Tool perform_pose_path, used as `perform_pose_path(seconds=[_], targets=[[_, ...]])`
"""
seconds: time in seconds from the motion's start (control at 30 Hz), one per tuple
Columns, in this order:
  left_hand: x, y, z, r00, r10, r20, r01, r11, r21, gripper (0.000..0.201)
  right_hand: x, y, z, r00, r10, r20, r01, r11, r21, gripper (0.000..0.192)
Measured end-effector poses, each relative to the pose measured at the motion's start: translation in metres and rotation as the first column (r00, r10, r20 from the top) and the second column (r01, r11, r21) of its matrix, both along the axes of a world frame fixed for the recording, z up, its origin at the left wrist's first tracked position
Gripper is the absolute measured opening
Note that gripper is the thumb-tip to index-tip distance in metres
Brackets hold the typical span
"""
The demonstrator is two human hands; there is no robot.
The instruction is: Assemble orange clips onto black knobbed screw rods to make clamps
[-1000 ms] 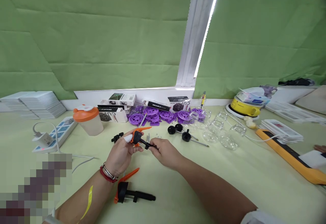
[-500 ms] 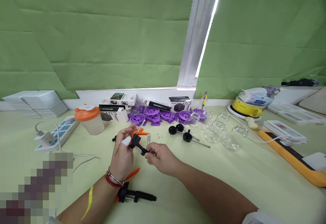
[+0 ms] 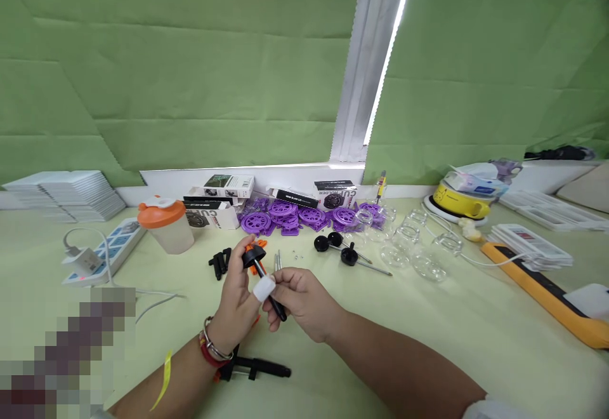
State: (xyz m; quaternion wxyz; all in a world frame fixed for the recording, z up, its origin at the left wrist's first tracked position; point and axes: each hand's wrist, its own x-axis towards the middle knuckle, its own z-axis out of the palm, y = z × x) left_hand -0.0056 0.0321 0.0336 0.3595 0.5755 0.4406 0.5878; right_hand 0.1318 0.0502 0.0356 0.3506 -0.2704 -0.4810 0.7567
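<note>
A black-capped rod assembly [image 3: 257, 265], with a metal shaft and orange pieces by its cap, is held at a slant between both hands. My left hand [image 3: 240, 301] grips it, fingers at the cap and the white-wrapped thumb against the shaft. Closed round the black sleeve [image 3: 278, 310] at its lower end is my right hand [image 3: 304, 298]. Below the hands lies a similar black assembly [image 3: 261, 366] with orange parts, partly hidden by my left wrist. Short black tubes [image 3: 219, 264] lie left of my left hand, and metal rods [image 3: 278, 260] just beyond the grip.
Purple wheel-shaped parts [image 3: 283, 211] and small boxes [image 3: 212, 214] line the back. Black-capped rods [image 3: 349, 254] and clear glass pieces [image 3: 397, 254] lie at right. An orange-lidded cup [image 3: 166, 232] and a power strip [image 3: 114, 251] stand at left.
The assembly has turned in my hands, so its cap and shaft face me and the sleeve points down. My left thumb has moved down onto the shaft, nearer my right hand.
</note>
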Motion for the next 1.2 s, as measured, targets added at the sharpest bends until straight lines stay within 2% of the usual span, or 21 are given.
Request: perform_pose_path(seconds=[0.07, 0.13, 0.2, 0.3, 0.4, 0.53, 0.8, 1.03, 1.1, 1.2], targets=[[-0.003, 0.001, 0.0, 0.984, -0.003, -0.181, 0.015, 0.998, 0.067, 0.084, 0.001, 0.001, 0.003, 0.999, -0.029, -0.014, 0.028, 0.999, -0.038, 0.032], [-0.007, 0.004, -0.001, 0.939, 0.027, -0.344, 0.025, 0.989, 0.147, 0.103, 0.002, 0.002, 0.004, 0.998, -0.055, -0.03, 0.053, 0.997, -0.06, 0.029], [-0.011, 0.006, -0.001, 0.884, 0.038, -0.466, 0.046, 0.985, 0.169, 0.118, 0.003, 0.003, 0.004, 0.997, -0.058, -0.044, 0.055, 0.995, -0.082, 0.027], [-0.014, 0.007, 0.001, 0.804, 0.039, -0.593, 0.081, 0.982, 0.173, 0.133, 0.005, 0.003, 0.004, 0.998, -0.044, -0.046, 0.038, 0.993, -0.112, 0.028], [-0.013, 0.005, 0.004, 0.759, 0.03, -0.65, 0.106, 0.98, 0.168, 0.141, 0.006, 0.003, 0.006, 0.998, -0.027, -0.052, 0.021, 0.993, -0.113, 0.029], [-0.007, 0.002, 0.007, 0.751, 0.048, -0.658, 0.082, 0.983, 0.165, 0.137, 0.006, 0.002, 0.006, 0.998, -0.019, -0.066, 0.009, 0.99, -0.143, 0.029], [-0.004, -0.003, 0.007, 0.771, 0.099, -0.628, 0.042, 0.978, 0.206, 0.117, 0.005, 0.003, 0.005, 0.995, 0.007, -0.098, -0.028, 0.976, -0.217, 0.033], [-0.006, -0.004, 0.011, 0.793, 0.064, -0.605, 0.089, 0.972, 0.22, 0.108, 0.004, 0.002, -0.001, 0.99, 0.043, -0.138, -0.072, 0.976, -0.207, 0.042], [-0.008, -0.004, 0.013, 0.805, 0.026, -0.593, 0.109, 0.976, 0.191, 0.108, 0.005, 0.006, -0.003, 0.987, 0.085, -0.136, -0.109, 0.978, -0.179, 0.043], [-0.012, -0.004, 0.016, 0.827, -0.023, -0.562, 0.122, 0.983, 0.139, 0.108, 0.015, 0.025, -0.004, 0.983, 0.18, -0.027, -0.181, 0.983, -0.038, 0.045]])
